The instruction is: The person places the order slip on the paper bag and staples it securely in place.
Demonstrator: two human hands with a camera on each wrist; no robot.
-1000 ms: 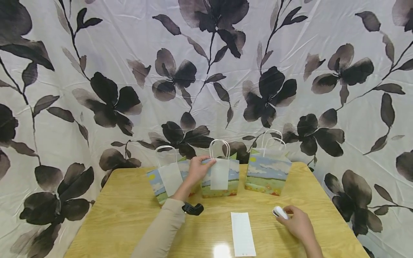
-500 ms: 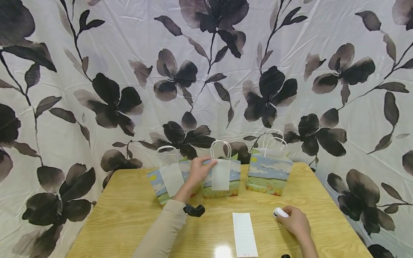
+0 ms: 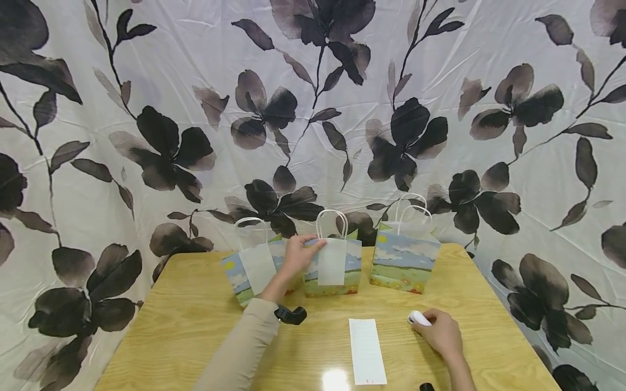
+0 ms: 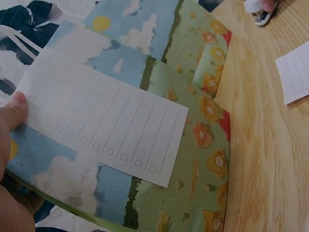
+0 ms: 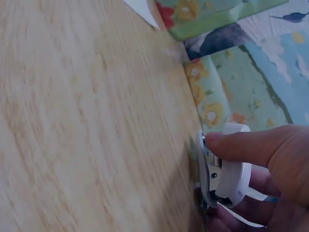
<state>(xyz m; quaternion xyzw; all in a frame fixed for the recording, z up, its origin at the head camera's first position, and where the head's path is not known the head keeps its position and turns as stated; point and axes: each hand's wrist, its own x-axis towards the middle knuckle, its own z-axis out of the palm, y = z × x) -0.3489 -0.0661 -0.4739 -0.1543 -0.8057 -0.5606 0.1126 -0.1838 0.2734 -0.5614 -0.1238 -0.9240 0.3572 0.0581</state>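
Note:
My left hand [image 3: 297, 258] pinches the top of a white lined checklist [image 4: 106, 116] against the upper edge of the middle paper bag [image 3: 353, 271]. Its thumb presses on the sheet and the other fingers are behind the bag's edge. The sheet hangs down the front of the bag, below white twisted handles [image 3: 332, 222]. Over the table on the right, my right hand [image 3: 442, 332] grips a small white stapler [image 5: 234, 166], thumb at one end and fingers round the other side. The stapler is apart from the bags.
To the left stands a matching bag [image 3: 235, 279] with a white sheet [image 3: 259, 269] on its front. Another bag [image 3: 406, 263] with a bare printed front is at the right. A loose lined sheet [image 3: 368, 353] lies on the wooden table [image 3: 171, 326] between my hands.
My right hand has shifted slightly left with the stapler in its grip. The left hand keeps its pinch on the checklist and the middle bag, and the bags stay put.

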